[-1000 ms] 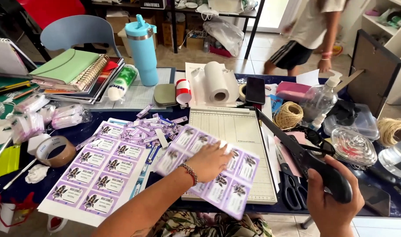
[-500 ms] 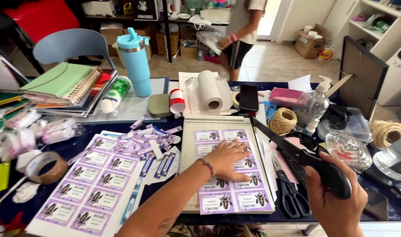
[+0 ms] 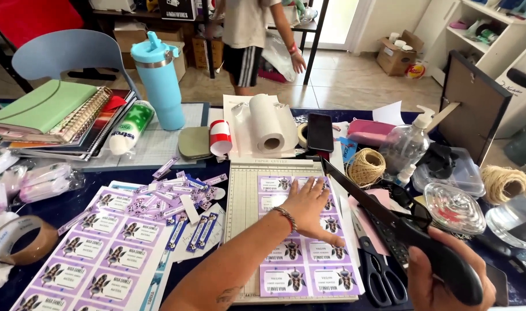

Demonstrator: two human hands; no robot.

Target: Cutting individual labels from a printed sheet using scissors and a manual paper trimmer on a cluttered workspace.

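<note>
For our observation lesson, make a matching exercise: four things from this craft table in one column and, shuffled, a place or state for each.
1. left hand
2. right hand
3. paper roll
4. twine ball

A. lying behind the cutter board
B. gripping the raised cutter handle
C. pressed flat on the label sheet
D. right of the raised blade

Pairs: 1-C, 2-B, 3-A, 4-D

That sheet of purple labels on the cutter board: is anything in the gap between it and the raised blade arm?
Nothing visible lies on the sheet of purple labels except the left hand pressing it flat on the paper cutter. The right hand holds the black blade arm raised along the sheet's right edge; the fingers lie near it.
</note>
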